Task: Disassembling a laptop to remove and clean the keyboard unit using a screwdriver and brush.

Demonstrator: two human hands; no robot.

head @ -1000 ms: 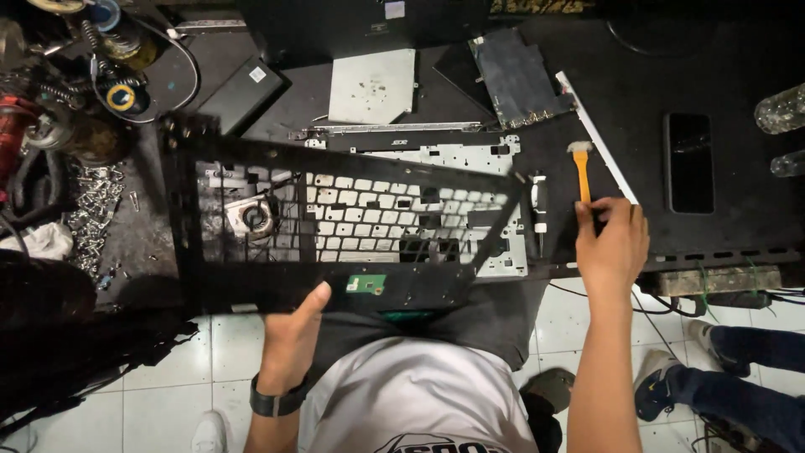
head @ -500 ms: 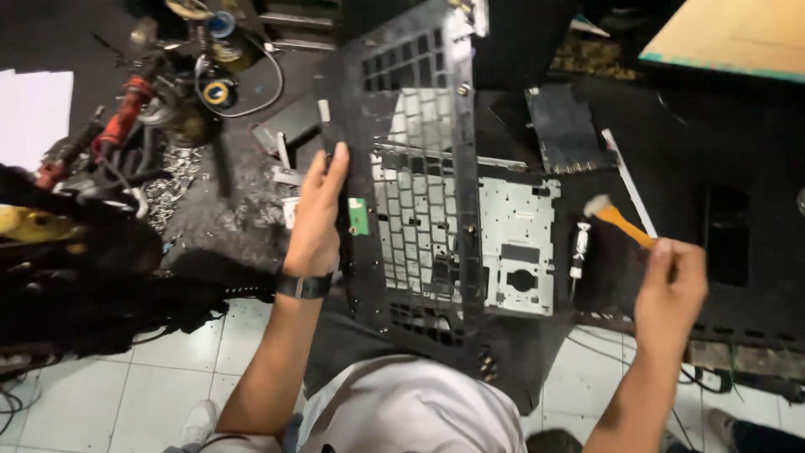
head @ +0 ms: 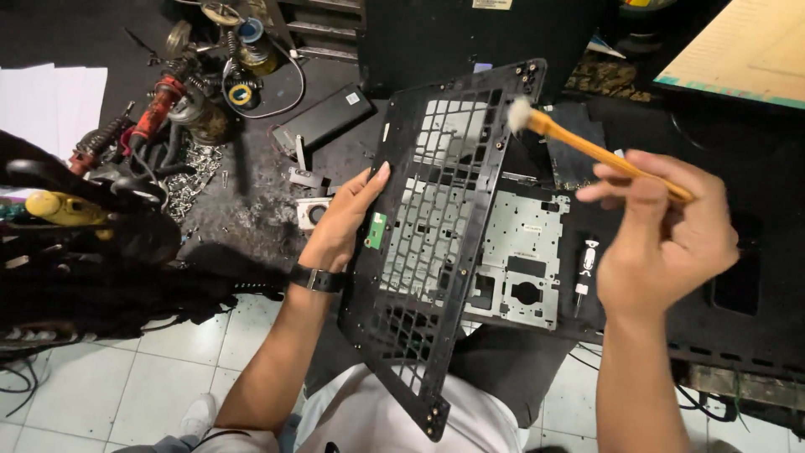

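Note:
My left hand [head: 342, 220] grips the left edge of a black laptop keyboard frame [head: 436, 243], a grid of open key holes, held up on end and tilted over my lap. A small green circuit board [head: 376, 231] sits on the frame by my thumb. My right hand [head: 662, 239] holds a small brush with an orange handle [head: 599, 151]; its white bristles touch the frame's upper right edge. Behind the frame, a silver metal backing plate [head: 524, 256] lies on the black table.
A black battery pack [head: 325, 117] and a small round part [head: 312, 212] lie on the dark table [head: 251, 201]. Tools, cable coils and loose screws [head: 194, 164] crowd the upper left. White paper [head: 50, 101] lies far left. Tiled floor shows below.
My right hand lifted the brush off the table and brought its bristles to the frame's top edge. The frame, flat a second ago, now stands on end in my left hand.

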